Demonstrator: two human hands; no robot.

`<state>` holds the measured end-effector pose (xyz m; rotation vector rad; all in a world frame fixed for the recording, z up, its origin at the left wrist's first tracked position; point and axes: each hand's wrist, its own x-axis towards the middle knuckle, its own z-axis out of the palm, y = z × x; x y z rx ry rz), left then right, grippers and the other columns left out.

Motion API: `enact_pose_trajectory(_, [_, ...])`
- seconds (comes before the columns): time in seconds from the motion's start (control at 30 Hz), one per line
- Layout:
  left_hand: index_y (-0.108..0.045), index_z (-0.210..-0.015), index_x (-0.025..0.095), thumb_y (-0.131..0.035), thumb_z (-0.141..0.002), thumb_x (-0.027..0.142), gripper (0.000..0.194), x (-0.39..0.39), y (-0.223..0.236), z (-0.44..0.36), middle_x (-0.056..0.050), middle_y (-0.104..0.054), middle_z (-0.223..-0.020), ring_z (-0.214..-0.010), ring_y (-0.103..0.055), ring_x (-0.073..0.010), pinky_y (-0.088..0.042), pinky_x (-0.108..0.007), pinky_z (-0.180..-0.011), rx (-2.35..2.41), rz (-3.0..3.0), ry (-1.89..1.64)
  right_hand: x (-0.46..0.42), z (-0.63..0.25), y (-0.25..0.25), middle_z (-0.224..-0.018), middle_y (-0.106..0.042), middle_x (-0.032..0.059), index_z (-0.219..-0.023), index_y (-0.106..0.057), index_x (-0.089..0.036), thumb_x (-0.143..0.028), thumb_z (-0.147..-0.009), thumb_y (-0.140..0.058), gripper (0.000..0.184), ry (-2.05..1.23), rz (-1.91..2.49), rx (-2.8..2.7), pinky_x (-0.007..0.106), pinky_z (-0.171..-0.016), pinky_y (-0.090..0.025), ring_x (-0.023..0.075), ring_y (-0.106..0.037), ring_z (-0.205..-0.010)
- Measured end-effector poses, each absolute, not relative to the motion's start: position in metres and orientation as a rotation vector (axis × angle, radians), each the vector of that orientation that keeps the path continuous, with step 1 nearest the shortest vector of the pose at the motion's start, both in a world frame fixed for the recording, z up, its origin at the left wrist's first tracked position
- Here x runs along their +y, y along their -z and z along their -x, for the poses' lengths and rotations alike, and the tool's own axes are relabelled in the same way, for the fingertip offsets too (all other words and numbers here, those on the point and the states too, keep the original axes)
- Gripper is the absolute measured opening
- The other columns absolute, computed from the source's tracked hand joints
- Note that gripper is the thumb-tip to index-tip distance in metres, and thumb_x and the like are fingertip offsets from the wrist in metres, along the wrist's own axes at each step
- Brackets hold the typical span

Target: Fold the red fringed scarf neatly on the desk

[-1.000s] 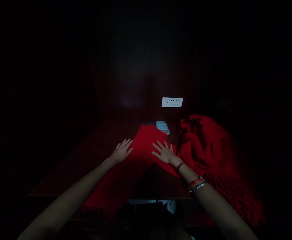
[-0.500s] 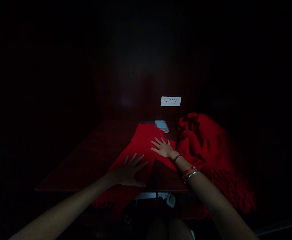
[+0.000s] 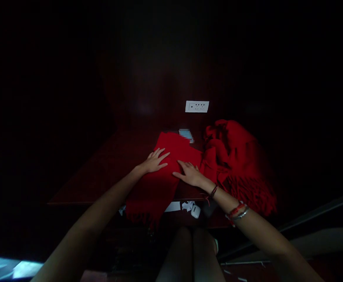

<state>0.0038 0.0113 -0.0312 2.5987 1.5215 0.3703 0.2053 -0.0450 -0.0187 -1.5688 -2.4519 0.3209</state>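
A pale rectangle [image 3: 185, 135] lies just beyond both grips on a dark surface [image 3: 106, 164], its face blurred into coarse blocks so that any writing on it cannot be read. In dim light, one flat stretch of red scarf [image 3: 174, 145] spreads beneath a person's two bare hands, its fringed end hanging over the front edge on the near side of the left grip [image 3: 153, 162]. That grip lies palm down, fingers spread, with one ring [image 3: 157, 154] showing; the right grip [image 3: 191, 174] rests on the cloth to its right, thumb and forefinger parted, the other fingers bent. Right of the right grip sits one rumpled red heap [image 3: 241, 149] with its own fringe; whether it is the same piece as the flat stretch cannot be told. Three bands circle the right wrist and forearm: a dark cord [image 3: 214, 191], a red band [image 3: 237, 210] and a silver bangle [image 3: 242, 214]. One white socket panel [image 3: 197, 106] is set in the wall farther beyond the grips. Nearer the person than either grip, below the surface's front edge, are a flat white sheet [image 3: 173, 206], crumpled white paper [image 3: 188, 205] and one rounded white case [image 3: 195, 211], above two legs [image 3: 183, 254].
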Motion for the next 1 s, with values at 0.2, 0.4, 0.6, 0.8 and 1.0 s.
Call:
enact_pose_trajectory(0.2, [-0.020, -0.124, 0.035, -0.024, -0.076, 0.055, 0.052, 0.052, 0.043, -0.012, 0.001, -0.015, -0.134, -0.121, -0.008, -0.0253, -0.007, -0.043, -0.094, 1.600, -2.572, -0.190, -0.018, -0.212, 0.032, -0.135, -0.009, 0.0059, -0.126, -0.017, -0.031, -0.062, -0.071, -0.023, 0.063, -0.267, 1.648, -2.618, 0.054, -0.090, -0.002, 0.0313, 0.000, -0.120])
enact_pose_trajectory(0.4, [-0.015, -0.126, 0.035, -0.016, -0.075, 0.060, 0.057, 0.079, 0.041, -0.019, 0.001, -0.011, -0.134, -0.121, -0.008, -0.0251, -0.010, -0.044, -0.093, 1.649, -2.625, -0.117, -0.006, -0.219, 0.021, -0.134, -0.012, 0.0025, -0.116, -0.040, -0.027, -0.036, -0.078, -0.037, 0.039, -0.159, 1.227, -2.611, 0.048, -0.095, -0.010, 0.0247, -0.006, -0.121])
enact_pose_trajectory(0.6, [-0.014, -0.126, 0.034, -0.014, -0.075, 0.061, 0.058, 0.084, 0.041, -0.017, 0.001, -0.012, -0.134, -0.121, -0.008, -0.0244, -0.011, -0.043, -0.093, 1.634, -2.666, -0.083, -0.039, -0.235, 0.016, -0.118, -0.044, -0.0022, -0.105, -0.053, -0.023, -0.008, -0.077, -0.030, 0.039, -0.545, 0.548, -2.857, 0.029, -0.097, -0.022, 0.0089, -0.029, -0.115])
enact_pose_trajectory(0.8, [-0.024, -0.125, 0.028, -0.020, -0.077, 0.055, 0.055, 0.080, 0.045, -0.017, -0.002, -0.020, -0.132, -0.119, -0.015, -0.0235, -0.016, -0.041, -0.094, 1.669, -2.690, -0.246, -0.039, -0.253, -0.004, -0.097, -0.060, -0.0009, -0.085, -0.062, -0.020, -0.005, -0.074, -0.032, 0.035, -0.630, 0.635, -2.741, 0.032, -0.098, -0.019, 0.0093, -0.048, -0.099])
enact_pose_trajectory(1.0, [-0.038, -0.118, 0.016, -0.026, -0.080, 0.041, 0.047, 0.080, 0.050, -0.016, -0.006, -0.037, -0.124, -0.114, -0.030, -0.0178, -0.022, -0.029, -0.093, 1.712, -2.720, -0.430, -0.053, -0.216, 0.010, -0.118, -0.045, 0.0022, -0.112, -0.046, -0.022, -0.030, -0.078, -0.040, 0.035, -0.501, 0.675, -2.708, 0.030, -0.096, -0.022, 0.0126, -0.034, -0.112])
